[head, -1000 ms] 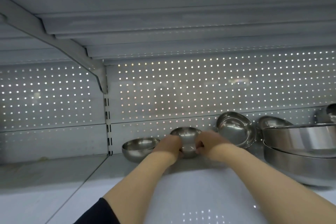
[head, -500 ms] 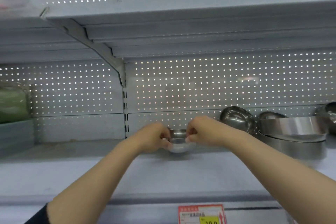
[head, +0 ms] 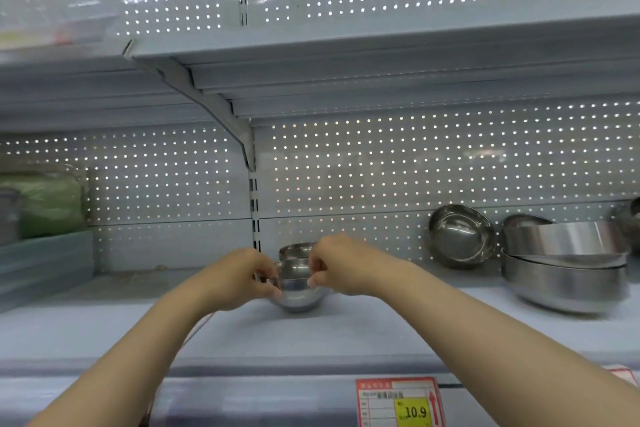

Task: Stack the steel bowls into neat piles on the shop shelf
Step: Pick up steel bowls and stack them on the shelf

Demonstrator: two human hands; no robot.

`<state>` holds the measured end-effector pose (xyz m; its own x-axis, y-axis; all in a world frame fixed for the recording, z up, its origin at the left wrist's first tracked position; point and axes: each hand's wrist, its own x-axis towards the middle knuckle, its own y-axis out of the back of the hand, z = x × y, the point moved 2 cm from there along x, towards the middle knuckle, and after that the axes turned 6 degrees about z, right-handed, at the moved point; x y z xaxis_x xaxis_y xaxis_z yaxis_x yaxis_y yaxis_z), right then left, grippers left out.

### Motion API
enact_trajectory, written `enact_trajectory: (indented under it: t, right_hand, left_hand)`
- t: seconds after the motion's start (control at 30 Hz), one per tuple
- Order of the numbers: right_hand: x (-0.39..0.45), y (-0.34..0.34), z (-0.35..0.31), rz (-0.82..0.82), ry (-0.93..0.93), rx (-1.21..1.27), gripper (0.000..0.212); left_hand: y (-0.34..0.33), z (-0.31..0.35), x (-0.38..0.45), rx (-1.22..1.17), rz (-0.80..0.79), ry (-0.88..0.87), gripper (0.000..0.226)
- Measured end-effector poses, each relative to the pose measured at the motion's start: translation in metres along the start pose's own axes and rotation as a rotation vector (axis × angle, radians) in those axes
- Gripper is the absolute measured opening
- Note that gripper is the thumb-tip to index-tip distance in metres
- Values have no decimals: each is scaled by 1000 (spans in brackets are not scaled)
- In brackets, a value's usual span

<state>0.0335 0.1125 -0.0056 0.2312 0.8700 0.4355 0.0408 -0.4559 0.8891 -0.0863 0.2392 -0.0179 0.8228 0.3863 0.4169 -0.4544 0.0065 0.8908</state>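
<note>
**Steel bowls held between both hands at mid-shelf**

Steel is what you hold: a small stack of steel bowls [head: 298, 282] sits on the grey shelf [head: 311, 333], just right of the slotted upright [head: 254, 204]. Your left hand [head: 239, 279] pinches the stack's left rim with curled fingers, and your right hand [head: 341, 265] pinches the right rim the same way. The upper bowl's rim shows above the lower one, slightly behind it.

Well apart to your right, a single bowl [head: 460, 236] leans tilted against the perforated back panel [head: 381, 166]. Beside it stand two large nested basins [head: 564, 267], blurred at the edges, with another bowl [head: 524, 220] behind them.

At the far left sit a green packaged item [head: 48, 201] and pale blue trays [head: 45, 260]. On the shelf's front edge, a red price tag [head: 398, 402] reads 10.9.
</note>
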Motion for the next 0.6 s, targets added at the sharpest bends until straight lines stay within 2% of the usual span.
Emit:
enact_trajectory:
  t: [0.13,0.33,0.43,0.5,0.6]
  right_hand:
    - [0,-2,-3,-9,7,-9,17]
    - [-3,-8,-8,-7,60,-53,17]
    - [-9,-5,-5,-9,79,-27,19]
    - [-16,7,4,31,70,4,23]
    - [-33,42,31,134,35,34,29]
  left_hand:
    - [4,-3,-2,-20,-39,-2,12]
    - [4,-9,-5,-41,-78,-1,3]
    - [9,-5,-6,-142,-152,31,16]
    - [19,9,-1,-203,-62,41,24]
    - [26,52,15,-305,86,-33,22]
